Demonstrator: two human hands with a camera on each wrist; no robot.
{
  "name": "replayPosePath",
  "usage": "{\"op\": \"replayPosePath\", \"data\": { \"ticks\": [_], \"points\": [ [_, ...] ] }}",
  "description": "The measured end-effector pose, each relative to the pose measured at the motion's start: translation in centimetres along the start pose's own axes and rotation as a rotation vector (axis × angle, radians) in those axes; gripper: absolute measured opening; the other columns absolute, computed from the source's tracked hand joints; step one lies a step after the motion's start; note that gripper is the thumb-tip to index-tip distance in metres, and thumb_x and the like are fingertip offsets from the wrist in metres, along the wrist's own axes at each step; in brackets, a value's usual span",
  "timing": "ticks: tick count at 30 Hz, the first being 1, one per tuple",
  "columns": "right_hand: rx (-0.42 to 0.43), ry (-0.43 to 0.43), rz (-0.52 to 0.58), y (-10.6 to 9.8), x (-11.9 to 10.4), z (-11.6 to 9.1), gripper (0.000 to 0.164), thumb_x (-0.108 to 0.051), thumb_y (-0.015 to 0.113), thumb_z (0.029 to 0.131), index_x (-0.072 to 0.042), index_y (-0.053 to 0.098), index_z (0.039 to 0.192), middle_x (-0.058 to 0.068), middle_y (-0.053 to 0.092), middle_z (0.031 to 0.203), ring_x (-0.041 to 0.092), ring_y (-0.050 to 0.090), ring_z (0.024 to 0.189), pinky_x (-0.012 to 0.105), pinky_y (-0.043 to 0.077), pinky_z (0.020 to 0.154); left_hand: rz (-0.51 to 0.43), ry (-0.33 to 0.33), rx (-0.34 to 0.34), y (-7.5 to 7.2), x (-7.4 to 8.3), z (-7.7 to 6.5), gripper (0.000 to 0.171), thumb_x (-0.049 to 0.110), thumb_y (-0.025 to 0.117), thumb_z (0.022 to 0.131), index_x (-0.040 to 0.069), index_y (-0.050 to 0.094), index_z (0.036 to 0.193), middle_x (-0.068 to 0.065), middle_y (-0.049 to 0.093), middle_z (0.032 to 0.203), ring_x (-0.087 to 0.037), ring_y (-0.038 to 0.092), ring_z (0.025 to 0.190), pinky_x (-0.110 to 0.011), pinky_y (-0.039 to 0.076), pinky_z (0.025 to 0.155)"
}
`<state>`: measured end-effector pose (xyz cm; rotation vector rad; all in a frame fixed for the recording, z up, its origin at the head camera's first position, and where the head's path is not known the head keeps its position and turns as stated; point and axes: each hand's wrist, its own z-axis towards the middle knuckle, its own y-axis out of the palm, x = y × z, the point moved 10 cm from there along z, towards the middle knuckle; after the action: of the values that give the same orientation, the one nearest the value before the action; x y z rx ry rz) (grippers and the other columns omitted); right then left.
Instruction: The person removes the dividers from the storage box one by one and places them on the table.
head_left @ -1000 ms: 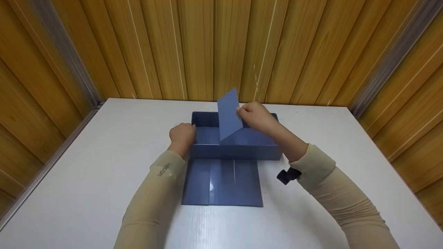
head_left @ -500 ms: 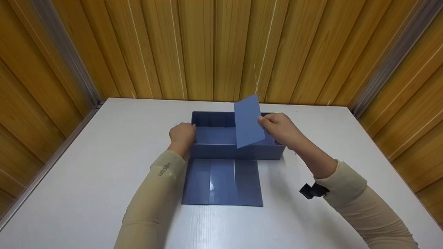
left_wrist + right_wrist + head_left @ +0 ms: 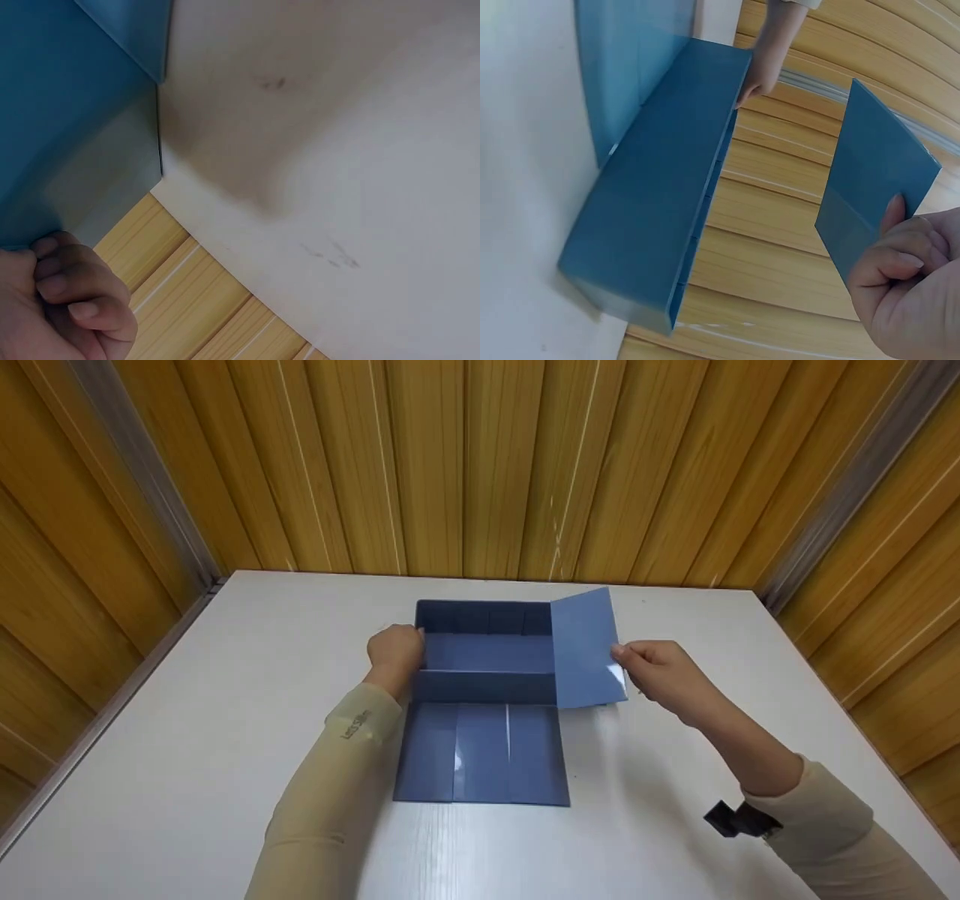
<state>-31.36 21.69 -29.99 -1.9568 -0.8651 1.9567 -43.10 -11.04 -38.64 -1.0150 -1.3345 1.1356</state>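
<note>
A blue-grey rectangular box [image 3: 484, 688] stands on the table, with vertical lines along its inner back wall. My left hand [image 3: 395, 651] grips the top of its left wall; in the left wrist view the curled fingers [image 3: 82, 289] show at the rim. My right hand [image 3: 667, 675] pinches a thin blue divider panel [image 3: 587, 649] by its right edge between thumb and fingers. In the right wrist view the divider hangs in the air, apart from the box. In the head view it covers the box's right end.
Several flat blue panels [image 3: 480, 754] lie side by side on the white table [image 3: 187, 720], right in front of the box. Yellow wood-look walls [image 3: 495, 472] stand behind and at both sides. A black clip-like device [image 3: 742, 819] sits at my right wrist.
My right hand has carried the divider rightward and somewhat nearer, from over the box's middle to its right end. The left hand and the box stay in place.
</note>
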Motion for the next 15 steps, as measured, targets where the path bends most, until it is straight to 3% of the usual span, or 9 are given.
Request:
{"op": "replayPosePath", "data": {
  "ticks": [7, 10, 15],
  "points": [
    [-0.004, 0.007, -0.029, 0.5, 2.0, -2.0, 0.042, -0.024, 0.048, 0.11, -0.01, 0.046, 0.07, -0.006, 0.034, 0.057, 0.007, 0.03, 0.052, 0.024, 0.027, 0.049, -0.014, 0.005, 0.016, -0.4, -0.2, -0.2, 0.049, 0.031, 0.04, 0.111, -0.001, 0.075, 0.1, -0.018, 0.078, 0.102, -0.033, 0.076, 0.095, -0.048, 0.062, 0.08],
    [-0.004, 0.018, -0.054, 0.8, 2.8, -2.6, 0.04, -0.024, 0.048, 0.11, -0.005, 0.052, 0.075, -0.005, 0.035, 0.058, 0.007, 0.032, 0.054, 0.023, 0.028, 0.05, -0.009, 0.012, 0.015, -0.4, -0.2, -0.2, 0.048, 0.031, 0.039, 0.111, -0.001, 0.075, 0.101, -0.018, 0.078, 0.102, -0.033, 0.076, 0.095, -0.048, 0.062, 0.08],
    [-0.034, 0.016, -0.094, 1.7, 4.0, -3.7, 0.045, -0.024, 0.05, 0.109, 0.003, 0.046, 0.072, -0.006, 0.032, 0.058, 0.006, 0.027, 0.053, 0.023, 0.025, 0.05, 0.01, 0.022, 0.009, -0.4, -0.1, 0.0, 0.048, 0.031, 0.041, 0.111, -0.001, 0.075, 0.102, -0.018, 0.078, 0.103, -0.033, 0.076, 0.095, -0.048, 0.062, 0.08]
  ]
}}
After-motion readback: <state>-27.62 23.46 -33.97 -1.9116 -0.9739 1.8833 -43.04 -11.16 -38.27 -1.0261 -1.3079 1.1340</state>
